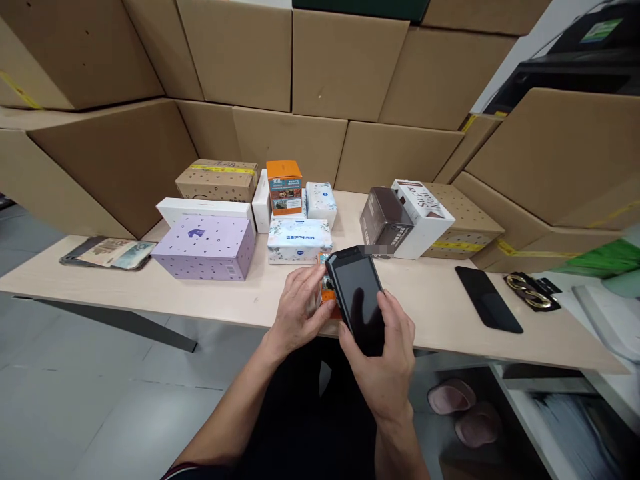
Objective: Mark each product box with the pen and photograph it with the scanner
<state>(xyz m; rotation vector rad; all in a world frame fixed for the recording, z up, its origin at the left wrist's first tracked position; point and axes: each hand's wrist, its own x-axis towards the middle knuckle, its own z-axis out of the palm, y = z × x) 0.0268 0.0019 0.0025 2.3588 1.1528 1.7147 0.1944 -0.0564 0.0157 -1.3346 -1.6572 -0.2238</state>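
My right hand (385,363) grips a thick black handheld terminal (361,300), which looks like a rugged phone with a dark screen. It is tilted, its top end pointing up and to the left. Just left of it, my left hand (299,307) closes around the side of a small orange box (327,288), mostly hidden behind the fingers and the terminal. Directly behind stands a white flowered tissue pack (300,241). Another orange box (285,188) marked 308 sits farther back, beside a second tissue pack (321,204).
On the left are a purple box (204,248), a white box (205,209), a brown carton (217,180) and banknotes on a dark tray (107,253). At right stand a dark brown box (384,223), a white box (424,215) and a black phone (488,299). Cardboard walls (285,143) enclose the back.
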